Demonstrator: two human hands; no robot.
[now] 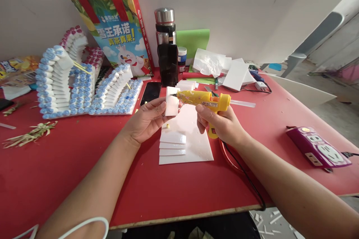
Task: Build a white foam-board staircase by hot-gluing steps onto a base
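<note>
My left hand [150, 117] pinches a small white foam block [171, 104], held up over the table. In my right hand [221, 121] is a yellow hot glue gun [198, 98], its dark nozzle at the block's upper face; whether it touches I cannot tell. A clear glue stick [243, 104] sticks out of the gun's back. Below lies a white foam board [196, 145] with several thin white strips [172, 145] laid in overlapping steps on its left side. A small yellow piece [168, 126] rests near the top strip.
Stair-like models with blue-tipped white rolls [81, 86] stand left on the red table [151, 186]. Behind are a shopping bag [120, 33], a thermos [165, 22], an upright phone [167, 65] and a flat phone [150, 92]. A purple power box [318, 147] sits right; the gun's cord [246, 175] trails over the front edge.
</note>
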